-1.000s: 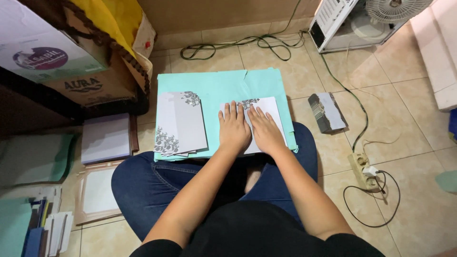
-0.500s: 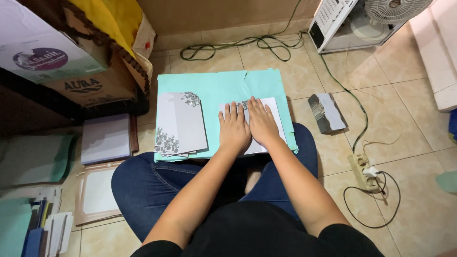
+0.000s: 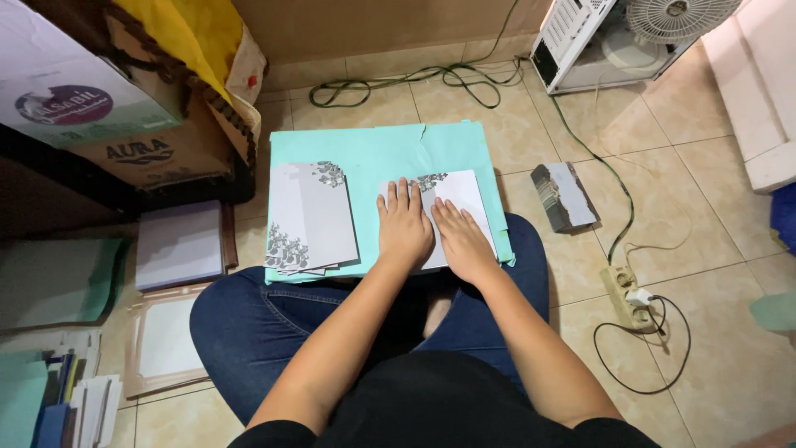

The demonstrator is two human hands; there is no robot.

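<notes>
- Since half a second back, my right hand (image 3: 463, 242) has slid down toward me on the card (image 3: 452, 199); the left hand (image 3: 405, 226) has barely moved.
- Both palms lie flat, fingers spread, gripping nothing, only pressing the card at frame centre.
- To crease well, I judge even pressure with steady edges matters.
- Under the card, a teal sheet (image 3: 377, 153); left of my hands, a card stack (image 3: 311, 217).
- Farther, upper right, a fan (image 3: 680, 15).

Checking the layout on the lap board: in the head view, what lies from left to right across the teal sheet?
Card stack → left hand → right hand, both hands flat on a white card; beyond the teal sheet, a grey bundle on the floor.
</notes>
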